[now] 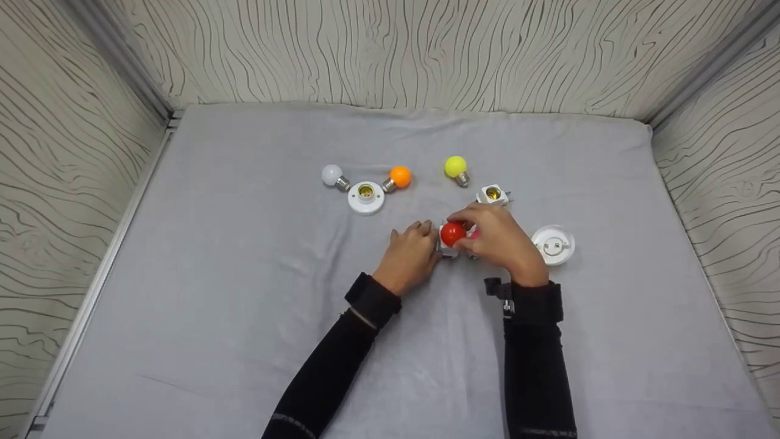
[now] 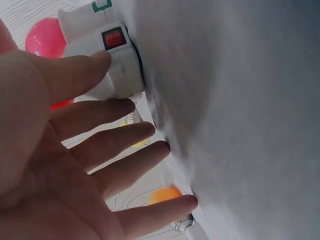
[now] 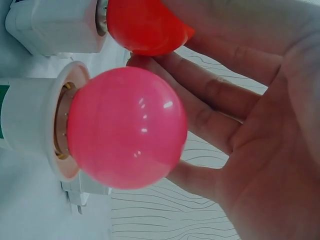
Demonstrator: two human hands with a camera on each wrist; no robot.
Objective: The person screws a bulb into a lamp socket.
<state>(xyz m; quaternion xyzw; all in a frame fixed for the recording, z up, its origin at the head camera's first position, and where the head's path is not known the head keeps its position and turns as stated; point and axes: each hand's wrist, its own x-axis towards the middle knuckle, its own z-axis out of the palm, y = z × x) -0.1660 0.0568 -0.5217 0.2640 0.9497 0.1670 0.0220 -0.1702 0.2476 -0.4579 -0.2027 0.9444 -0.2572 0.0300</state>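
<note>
My right hand (image 1: 496, 235) pinches a red light bulb (image 1: 453, 234) at its round globe. The bulb sits upright over a white lamp socket with a red switch (image 2: 114, 38); a strip of its metal base shows at the socket in the right wrist view. My left hand (image 1: 409, 257) holds that socket between thumb and index finger, and its other fingers (image 2: 132, 165) spread down to the cloth. Right beside stands a pink bulb (image 3: 127, 127), seated in another white socket (image 3: 30, 112), partly hidden under my right hand in the head view.
Behind lie a white bulb (image 1: 332, 175), an orange bulb (image 1: 400, 177) and a yellow bulb (image 1: 455, 166). A round socket (image 1: 366, 205) stands between the first two. One square socket (image 1: 492, 195) is beyond my right hand, and a round white base (image 1: 553, 245) lies right of it.
</note>
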